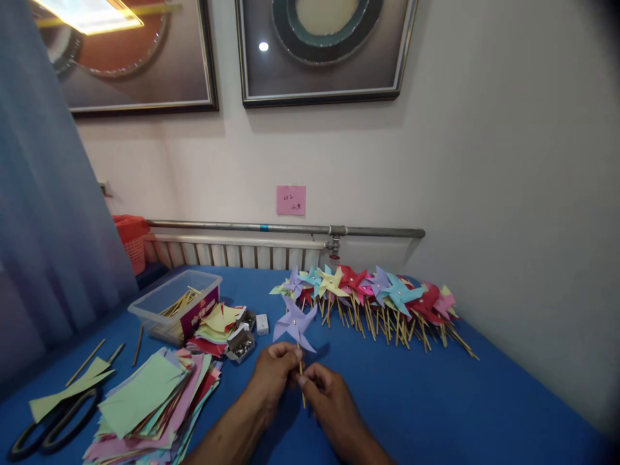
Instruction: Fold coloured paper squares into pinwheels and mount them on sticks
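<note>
A purple paper pinwheel [295,321] on a thin wooden stick stands upright in front of me, a silver pin at its centre. My left hand [277,369] is closed around the upper stick, just below the paper blades. Lower down, my right hand [328,394] pinches the same stick between thumb and fingers. The stick's lower end shows between the two hands. Left of my hands, a small open box of metal pins [241,345] lies beside a little white box [262,324].
Several finished pinwheels [378,287] lie in a row at the back right. On the left are a paper stack [145,394], black-handled scissors [72,413], folded coloured pieces [220,320] and a clear plastic bin [169,294] of sticks. A pipe [232,227] runs along the wall.
</note>
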Tool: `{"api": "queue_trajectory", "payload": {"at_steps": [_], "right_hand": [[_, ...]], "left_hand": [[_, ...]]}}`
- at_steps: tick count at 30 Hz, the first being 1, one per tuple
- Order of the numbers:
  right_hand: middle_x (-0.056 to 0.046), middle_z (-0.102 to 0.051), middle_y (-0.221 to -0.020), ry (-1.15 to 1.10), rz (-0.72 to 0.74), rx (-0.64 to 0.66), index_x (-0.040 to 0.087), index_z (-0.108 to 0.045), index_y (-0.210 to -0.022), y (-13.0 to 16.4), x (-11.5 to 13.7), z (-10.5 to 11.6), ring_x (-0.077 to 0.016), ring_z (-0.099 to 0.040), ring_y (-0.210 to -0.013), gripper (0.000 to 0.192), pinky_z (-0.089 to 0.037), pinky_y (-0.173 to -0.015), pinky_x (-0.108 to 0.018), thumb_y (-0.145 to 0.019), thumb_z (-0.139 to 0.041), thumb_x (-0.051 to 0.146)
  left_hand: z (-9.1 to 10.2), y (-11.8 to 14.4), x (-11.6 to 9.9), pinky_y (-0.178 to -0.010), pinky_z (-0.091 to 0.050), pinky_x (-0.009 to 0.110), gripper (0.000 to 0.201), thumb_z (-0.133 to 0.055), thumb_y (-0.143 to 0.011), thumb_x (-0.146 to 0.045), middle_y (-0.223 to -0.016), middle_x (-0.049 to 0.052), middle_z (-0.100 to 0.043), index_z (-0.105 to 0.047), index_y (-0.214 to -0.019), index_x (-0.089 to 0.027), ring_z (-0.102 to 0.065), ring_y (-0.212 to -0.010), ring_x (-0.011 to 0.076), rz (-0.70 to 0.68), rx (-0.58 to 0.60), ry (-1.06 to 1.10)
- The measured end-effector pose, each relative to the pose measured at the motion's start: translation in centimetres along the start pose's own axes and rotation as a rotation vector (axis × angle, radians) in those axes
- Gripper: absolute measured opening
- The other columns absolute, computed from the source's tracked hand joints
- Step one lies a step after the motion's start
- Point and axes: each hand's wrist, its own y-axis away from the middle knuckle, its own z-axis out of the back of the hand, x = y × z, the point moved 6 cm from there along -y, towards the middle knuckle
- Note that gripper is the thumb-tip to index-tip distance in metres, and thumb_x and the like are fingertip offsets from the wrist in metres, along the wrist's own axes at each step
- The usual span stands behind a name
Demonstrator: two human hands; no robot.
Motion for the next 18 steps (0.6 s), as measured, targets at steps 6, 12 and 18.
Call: {"api": "queue_trajectory", "payload": {"at_steps": [6, 12, 18], "right_hand": [[0.006, -0.046, -0.055, 0.030, 0.015, -0.001, 0.022, -0.054, -0.072, 0.09, 0.24, 0.01, -0.0111, -0.040, -0.049, 0.022, -0.031, -0.050, -0.024, -0.086, -0.055, 0.039], [0.006, -0.046, -0.056, 0.037, 0.038, 0.008, 0.022, -0.053, -0.071, 0.16, 0.68, 0.01, -0.0108, -0.039, -0.050, 0.020, -0.031, -0.053, -0.024, -0.085, -0.055, 0.035], [0.007, -0.045, -0.054, 0.035, 0.006, 0.026, 0.022, -0.052, -0.072, 0.04, 0.45, 0.01, -0.0103, -0.039, -0.048, 0.022, -0.031, -0.052, -0.023, -0.087, -0.053, 0.037]], "left_hand": [[0.15, -0.18, 0.36, -0.048, -0.032, 0.022, 0.042, -0.083, -0.054, -0.049, -0.050, -0.004, -0.055, -0.061, -0.067, -0.015, -0.044, -0.045, 0.0078, 0.008, -0.021, -0.011], [0.04, -0.15, 0.07, -0.046, -0.030, 0.022, 0.042, -0.082, -0.053, -0.049, -0.047, -0.004, -0.053, -0.061, -0.064, -0.015, -0.042, -0.042, 0.0074, -0.019, -0.021, -0.014], [0.07, 0.04, -0.13, -0.045, -0.031, 0.023, 0.041, -0.082, -0.054, -0.049, -0.048, -0.003, -0.054, -0.063, -0.066, -0.014, -0.042, -0.042, 0.0079, -0.023, -0.045, -0.013]]}}
